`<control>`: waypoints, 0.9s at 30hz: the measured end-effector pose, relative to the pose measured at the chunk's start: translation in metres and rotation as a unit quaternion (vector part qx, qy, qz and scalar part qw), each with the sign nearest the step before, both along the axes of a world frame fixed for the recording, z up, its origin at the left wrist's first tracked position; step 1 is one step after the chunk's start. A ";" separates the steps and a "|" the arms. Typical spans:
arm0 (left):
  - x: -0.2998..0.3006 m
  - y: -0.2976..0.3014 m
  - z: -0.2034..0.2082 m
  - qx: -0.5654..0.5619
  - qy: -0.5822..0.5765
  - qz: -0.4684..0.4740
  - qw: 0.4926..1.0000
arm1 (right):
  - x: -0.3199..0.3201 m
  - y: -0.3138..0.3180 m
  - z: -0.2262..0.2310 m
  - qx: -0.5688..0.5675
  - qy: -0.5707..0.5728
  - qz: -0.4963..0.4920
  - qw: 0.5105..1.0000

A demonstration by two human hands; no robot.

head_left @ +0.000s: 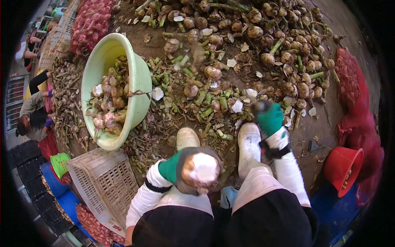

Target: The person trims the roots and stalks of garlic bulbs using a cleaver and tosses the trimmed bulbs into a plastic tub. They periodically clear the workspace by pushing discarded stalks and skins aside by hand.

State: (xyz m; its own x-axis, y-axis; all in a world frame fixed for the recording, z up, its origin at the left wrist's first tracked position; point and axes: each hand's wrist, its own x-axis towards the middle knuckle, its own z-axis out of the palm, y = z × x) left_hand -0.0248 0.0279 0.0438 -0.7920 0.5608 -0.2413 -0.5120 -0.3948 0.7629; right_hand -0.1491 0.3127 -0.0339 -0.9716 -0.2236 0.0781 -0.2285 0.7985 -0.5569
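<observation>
My left hand (175, 166), in a green and dark glove, is above my left knee. Its fingers are wrapped round a garlic bulb (201, 166), whose broad white cut face points up. Farther right and forward, my right hand (269, 117) is over the ground just beyond my right boot (249, 142). Motion smears its dark fingertips, and I cannot make out whether anything is in them. Cut stalks (224, 103) and white slices (236, 106) litter the ground beside it.
A pale green tub (142, 88) with garlic bulbs tilts at the left, near a white plastic crate (98, 177). Loose garlic (302, 61) spreads across the far ground. At the right lie a red bucket (339, 166) and red net sacks (356, 111). Another person (35, 117) works far left.
</observation>
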 end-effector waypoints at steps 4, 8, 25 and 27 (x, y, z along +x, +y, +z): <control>-0.027 0.022 0.018 -0.322 0.128 0.181 0.921 | -0.016 -0.047 0.084 -0.454 -0.551 0.018 0.700; -0.058 0.026 -0.013 -0.508 0.222 0.354 0.753 | -0.022 -0.078 0.102 -0.396 -0.587 0.064 0.703; -0.054 -0.059 0.064 0.449 -0.005 0.394 0.802 | -0.061 -0.057 0.011 -0.135 -0.243 -0.005 0.961; -0.055 -0.053 0.057 0.319 -0.027 0.440 0.839 | -0.081 -0.099 0.005 -0.082 -0.086 0.049 0.992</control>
State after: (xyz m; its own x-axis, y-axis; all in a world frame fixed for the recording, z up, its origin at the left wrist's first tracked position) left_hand -0.0800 -0.0249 0.1004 -0.9646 -0.2070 -0.1634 0.1650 -0.9570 0.2385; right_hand -0.2303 0.2138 -0.0288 -0.9478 -0.3160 -0.0432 -0.1917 0.6725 -0.7149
